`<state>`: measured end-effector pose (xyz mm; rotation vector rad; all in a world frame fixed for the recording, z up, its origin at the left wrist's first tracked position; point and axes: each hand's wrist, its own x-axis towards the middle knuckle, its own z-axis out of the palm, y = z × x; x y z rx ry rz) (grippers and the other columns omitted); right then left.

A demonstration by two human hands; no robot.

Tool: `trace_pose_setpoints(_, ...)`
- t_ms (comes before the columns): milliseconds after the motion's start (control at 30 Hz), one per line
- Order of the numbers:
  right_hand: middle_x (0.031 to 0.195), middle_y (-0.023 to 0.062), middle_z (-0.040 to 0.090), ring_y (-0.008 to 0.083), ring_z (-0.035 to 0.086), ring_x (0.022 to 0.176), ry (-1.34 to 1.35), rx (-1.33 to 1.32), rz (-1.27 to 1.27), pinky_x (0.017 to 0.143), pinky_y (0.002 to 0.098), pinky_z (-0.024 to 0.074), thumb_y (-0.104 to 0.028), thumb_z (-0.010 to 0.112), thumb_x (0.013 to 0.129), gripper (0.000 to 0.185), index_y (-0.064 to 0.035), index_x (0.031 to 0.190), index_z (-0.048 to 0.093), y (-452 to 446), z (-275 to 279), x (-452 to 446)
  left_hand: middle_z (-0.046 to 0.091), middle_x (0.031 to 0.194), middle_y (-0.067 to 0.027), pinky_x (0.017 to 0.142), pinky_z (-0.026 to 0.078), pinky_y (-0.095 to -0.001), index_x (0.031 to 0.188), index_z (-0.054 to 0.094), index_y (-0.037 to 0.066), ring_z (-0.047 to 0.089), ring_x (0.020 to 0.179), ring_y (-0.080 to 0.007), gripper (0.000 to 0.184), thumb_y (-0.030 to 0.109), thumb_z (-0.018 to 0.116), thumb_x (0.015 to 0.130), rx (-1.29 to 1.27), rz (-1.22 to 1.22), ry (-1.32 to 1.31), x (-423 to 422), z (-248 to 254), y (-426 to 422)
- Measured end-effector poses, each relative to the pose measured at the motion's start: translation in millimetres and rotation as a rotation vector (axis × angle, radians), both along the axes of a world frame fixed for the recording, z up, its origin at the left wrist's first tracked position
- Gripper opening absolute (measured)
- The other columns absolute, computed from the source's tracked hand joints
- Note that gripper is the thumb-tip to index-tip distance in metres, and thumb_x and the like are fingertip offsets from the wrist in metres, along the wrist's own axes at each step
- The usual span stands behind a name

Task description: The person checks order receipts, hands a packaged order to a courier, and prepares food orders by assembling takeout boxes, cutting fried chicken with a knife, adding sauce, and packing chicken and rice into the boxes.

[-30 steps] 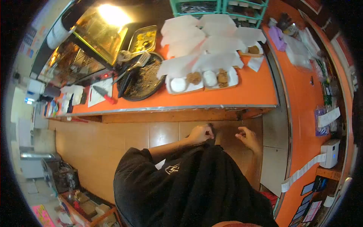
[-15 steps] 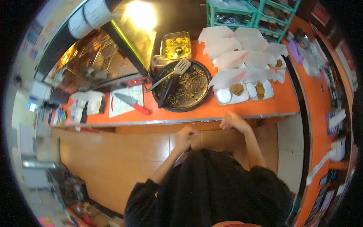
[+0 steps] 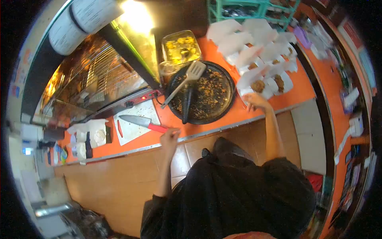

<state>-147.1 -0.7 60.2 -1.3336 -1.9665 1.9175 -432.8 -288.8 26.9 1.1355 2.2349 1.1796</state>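
My left hand (image 3: 170, 136) is at the counter's front edge, fingers curled, right beside the end of the knife's red handle (image 3: 157, 128); I see nothing in its grasp. The knife's blade (image 3: 135, 120) lies on a white cutting board (image 3: 137, 133). My right hand (image 3: 258, 102) is over the counter with fingers apart, at the near edge of the front-left paper food box (image 3: 268, 94). That box holds a piece of brown fried food (image 3: 258, 85); whether the fingers touch it is unclear. Another brown piece (image 3: 279, 83) lies in the box beside it.
A dark round stone mortar (image 3: 227, 101) holds crumbs, a black pestle (image 3: 188, 105) and a slotted spatula (image 3: 195, 71). Behind it stands a glass dish (image 3: 182, 47) of yellow food. A lit display cabinet (image 3: 107, 75) is at left; green shelves (image 3: 270, 12) stand behind several open boxes.
My view has turned and moved closer to the counter. My left hand has moved left to the knife handle, and my right hand forward to the front box.
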Motion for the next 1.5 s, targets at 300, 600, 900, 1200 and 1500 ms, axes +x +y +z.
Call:
trace_pose_setpoints(300,0.067,0.0097,0.061,0.0128,0.059,0.054,0.028,0.014,0.297,0.043,0.0224,0.0463,-0.038,0.057,0.080,0.055,0.0052,0.112,0.048,38.5,22.0,-43.4,0.057,0.056,-0.0053,0.044,0.041,-0.0277,0.070,0.056,0.006,0.056,0.049,-0.0154,0.016,0.016,0.068,0.070,0.149,-0.176,-0.079,63.0,49.3,67.5)
trace_pose_setpoints(600,0.062,0.0129,0.059,0.0108,0.052,0.042,0.324,0.200,0.363,0.035,0.0215,0.0398,-0.035,0.059,0.079,0.072,-0.0009,0.131,0.023,75.2,62.0,-205.0,0.048,0.049,-0.0037,0.042,0.037,-0.0252,0.062,0.046,0.005,0.047,0.043,-0.0119,0.027,0.017,0.069,0.069,-0.057,0.081,-0.026,6.2,16.5,13.6)
trace_pose_setpoints(900,0.055,0.0106,0.057,0.0102,0.049,0.037,0.060,0.392,-0.004,0.031,0.0216,0.0341,-0.037,0.059,0.079,0.062,-0.0020,0.124,0.036,167.0,64.7,-80.4,0.033,0.045,0.0014,0.040,0.025,-0.0237,0.053,0.038,0.006,0.031,0.044,-0.0056,0.036,0.014,0.065,0.075,0.224,0.074,-0.221,34.9,3.7,56.9)
trace_pose_setpoints(1200,0.057,0.0068,0.058,0.0085,0.050,0.043,-0.080,0.331,0.121,0.036,0.0211,0.0377,-0.032,0.054,0.082,0.043,-0.0011,0.111,0.050,154.4,132.6,14.4,0.049,0.051,-0.0105,0.041,0.035,-0.0310,0.061,0.054,0.006,0.048,0.043,-0.0210,0.030,0.027,0.058,0.080,0.112,-0.280,-0.020,31.8,14.1,93.1)
trace_pose_setpoints(1500,0.072,0.0075,0.059,0.0095,0.056,0.052,-0.033,0.301,0.235,0.045,0.0218,0.0445,-0.027,0.059,0.081,0.045,0.0012,0.115,0.048,105.9,86.2,-38.9,0.063,0.070,-0.0033,0.049,0.045,-0.0273,0.081,0.063,0.012,0.060,0.056,-0.0170,0.009,0.015,0.064,0.073,0.141,-0.328,-0.011,39.8,13.7,96.6)
